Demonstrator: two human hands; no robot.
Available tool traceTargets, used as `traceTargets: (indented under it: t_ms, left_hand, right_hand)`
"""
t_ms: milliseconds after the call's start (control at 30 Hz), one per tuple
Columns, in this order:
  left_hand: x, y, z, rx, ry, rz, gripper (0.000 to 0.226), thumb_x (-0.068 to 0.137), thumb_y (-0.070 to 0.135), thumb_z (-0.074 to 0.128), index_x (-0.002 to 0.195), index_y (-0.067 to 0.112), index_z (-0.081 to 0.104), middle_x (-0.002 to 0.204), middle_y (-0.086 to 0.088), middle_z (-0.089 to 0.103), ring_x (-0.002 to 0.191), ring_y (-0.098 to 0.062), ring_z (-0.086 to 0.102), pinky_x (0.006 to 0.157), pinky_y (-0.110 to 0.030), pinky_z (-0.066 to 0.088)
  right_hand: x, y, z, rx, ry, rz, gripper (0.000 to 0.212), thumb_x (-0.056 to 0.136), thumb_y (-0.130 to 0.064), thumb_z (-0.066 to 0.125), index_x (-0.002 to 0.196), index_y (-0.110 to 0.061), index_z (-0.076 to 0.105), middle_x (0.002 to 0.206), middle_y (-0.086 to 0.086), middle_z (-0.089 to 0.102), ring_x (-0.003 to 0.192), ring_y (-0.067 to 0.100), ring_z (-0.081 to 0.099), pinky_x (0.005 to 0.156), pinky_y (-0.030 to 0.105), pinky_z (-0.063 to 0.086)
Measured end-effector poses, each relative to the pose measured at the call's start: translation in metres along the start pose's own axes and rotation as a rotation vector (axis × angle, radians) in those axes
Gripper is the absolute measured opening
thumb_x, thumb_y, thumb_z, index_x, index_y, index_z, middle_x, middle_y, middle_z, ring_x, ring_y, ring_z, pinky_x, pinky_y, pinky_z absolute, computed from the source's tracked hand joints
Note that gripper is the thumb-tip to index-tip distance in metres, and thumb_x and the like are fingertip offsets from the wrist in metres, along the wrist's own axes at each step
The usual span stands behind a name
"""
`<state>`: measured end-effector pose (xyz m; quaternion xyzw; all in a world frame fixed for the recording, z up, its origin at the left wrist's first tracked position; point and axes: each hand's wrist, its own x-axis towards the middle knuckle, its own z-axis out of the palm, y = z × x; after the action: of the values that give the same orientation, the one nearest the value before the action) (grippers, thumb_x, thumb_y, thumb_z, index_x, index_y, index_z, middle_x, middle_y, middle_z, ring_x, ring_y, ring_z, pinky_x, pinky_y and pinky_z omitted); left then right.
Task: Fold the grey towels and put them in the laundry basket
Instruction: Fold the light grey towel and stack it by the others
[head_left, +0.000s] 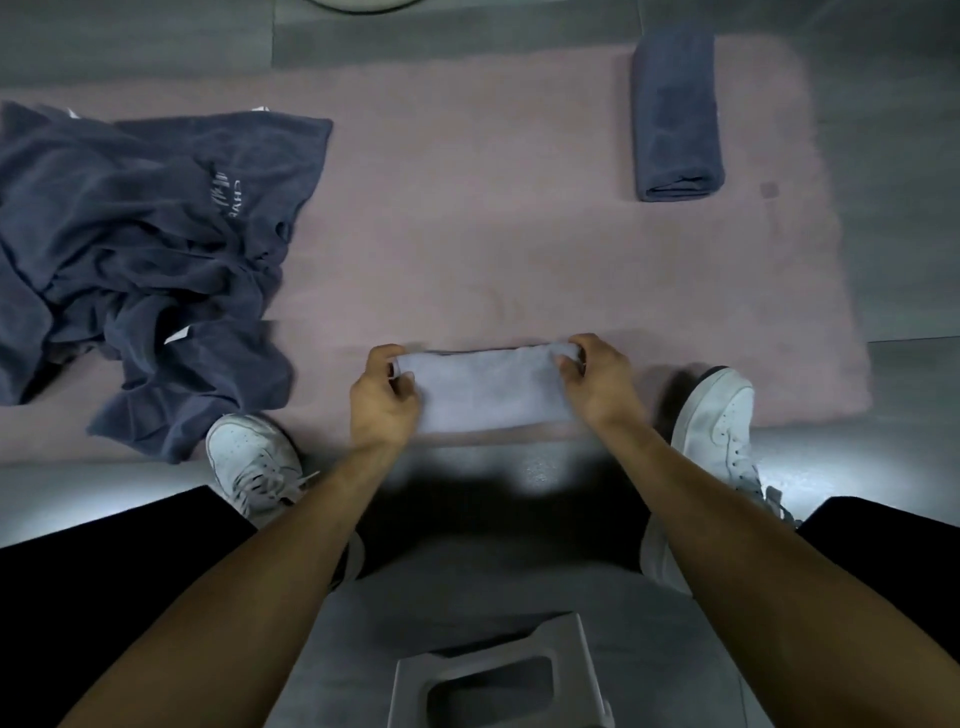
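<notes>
A small light grey towel (488, 389), folded into a narrow band, is held just above the near edge of a pink rug (467, 208). My left hand (382, 402) grips its left end and my right hand (597, 382) grips its right end, fingers curled over the top edge. A heap of dark grey towels (140, 249) lies crumpled on the rug at the left. One dark grey towel (675, 114) lies folded into a long block at the far right of the rug. No laundry basket can be made out for sure.
My two white shoes (254, 462) (717, 431) stand on the grey floor either side of my arms. A grey stool seat with a handle slot (498, 686) is under me at the bottom. A pale round rim (363, 4) shows at the top edge.
</notes>
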<state>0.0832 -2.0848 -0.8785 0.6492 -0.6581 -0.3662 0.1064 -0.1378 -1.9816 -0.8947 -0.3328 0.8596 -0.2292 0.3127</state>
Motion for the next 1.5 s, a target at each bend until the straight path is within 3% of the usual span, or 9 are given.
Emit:
traceTargets:
  t_ms: [67,133,267,433,700,933,1133,1300,1500]
  left_hand:
    - [0.001,0.001,0.005,0.087,0.042,0.047,0.035,0.092,0.007,0.049,0.126,0.009,0.053,0.113,-0.016,0.061,0.098,-0.029,0.058,0.086,-0.029,0.044]
    - [0.002,-0.001,0.012,0.279,0.062,0.344,0.044,0.087,0.006,0.05,0.131,0.006,0.053,0.131,-0.02,0.053,0.12,-0.036,0.051,0.102,-0.04,0.041]
    - [0.002,-0.007,0.039,0.642,-0.166,0.698,0.054,0.094,0.032,0.037,0.143,0.011,0.043,0.154,-0.018,0.032,0.139,-0.041,0.031,0.114,-0.055,0.024]
    - [0.008,-0.024,0.05,0.785,-0.273,0.689,0.065,0.097,0.05,0.026,0.152,0.015,0.027,0.159,-0.015,0.02,0.144,-0.037,0.023,0.116,-0.054,0.017]
    - [0.014,-0.041,0.029,0.805,-0.275,0.541,0.072,0.096,0.058,0.02,0.155,0.017,0.015,0.16,-0.012,0.019,0.146,-0.033,0.019,0.117,-0.05,0.011]
    - [0.031,-0.016,0.018,0.662,-0.458,0.533,0.073,0.089,0.063,0.027,0.152,0.026,0.02,0.157,0.0,0.026,0.146,-0.022,0.015,0.119,-0.047,0.001]
    - [0.059,0.025,0.021,0.679,-0.696,0.595,0.082,0.078,0.041,0.067,0.149,0.025,0.029,0.151,0.0,0.036,0.136,-0.021,0.037,0.111,-0.033,0.03]
    - [0.063,0.045,0.033,0.819,-0.759,0.5,0.071,0.073,0.033,0.071,0.136,0.021,0.039,0.135,-0.006,0.049,0.123,-0.026,0.048,0.095,-0.033,0.04]
    - [0.044,0.041,0.03,0.825,-0.785,0.437,0.067,0.077,0.031,0.065,0.137,0.019,0.04,0.145,-0.013,0.032,0.131,-0.032,0.034,0.106,-0.04,0.033]
  right_hand:
    - [0.007,0.001,0.005,-0.075,0.003,-0.003,0.028,0.097,-0.028,0.051,0.116,-0.009,0.058,0.112,0.01,0.063,0.099,0.026,0.06,0.089,0.033,0.048]
    - [0.008,0.003,0.01,-0.19,0.003,-0.011,0.031,0.099,-0.032,0.047,0.118,-0.009,0.055,0.115,0.011,0.058,0.1,0.026,0.058,0.087,0.036,0.048]
    - [-0.001,0.004,0.02,-0.405,0.169,-0.182,0.035,0.095,-0.021,0.055,0.125,-0.004,0.055,0.125,0.017,0.055,0.112,0.034,0.055,0.093,0.043,0.047]
    - [-0.011,0.019,0.042,-0.55,-0.051,-0.643,0.054,0.099,-0.035,0.038,0.139,0.001,0.047,0.144,0.02,0.045,0.136,0.034,0.04,0.117,0.046,0.022]
    - [0.017,0.008,0.02,-0.612,-0.338,-0.42,0.073,0.093,-0.055,0.012,0.152,-0.015,0.023,0.159,0.006,0.021,0.146,0.022,0.018,0.121,0.04,0.011]
    - [0.049,-0.021,-0.01,-0.682,-0.639,-0.328,0.071,0.089,-0.045,0.061,0.147,-0.016,0.03,0.15,0.006,0.028,0.136,0.025,0.029,0.109,0.038,0.031]
    - [0.042,-0.037,0.0,-0.675,-0.607,-0.229,0.051,0.088,-0.027,0.063,0.131,-0.009,0.045,0.128,0.013,0.045,0.109,0.027,0.052,0.084,0.029,0.041]
    - [0.02,-0.031,0.001,-0.656,-0.461,-0.236,0.048,0.088,-0.022,0.06,0.131,-0.008,0.045,0.13,0.016,0.043,0.113,0.032,0.05,0.095,0.036,0.041]
    - [-0.015,-0.02,-0.006,-0.59,-0.317,-0.28,0.05,0.085,-0.032,0.062,0.13,-0.013,0.049,0.131,0.011,0.039,0.115,0.027,0.044,0.1,0.035,0.036]
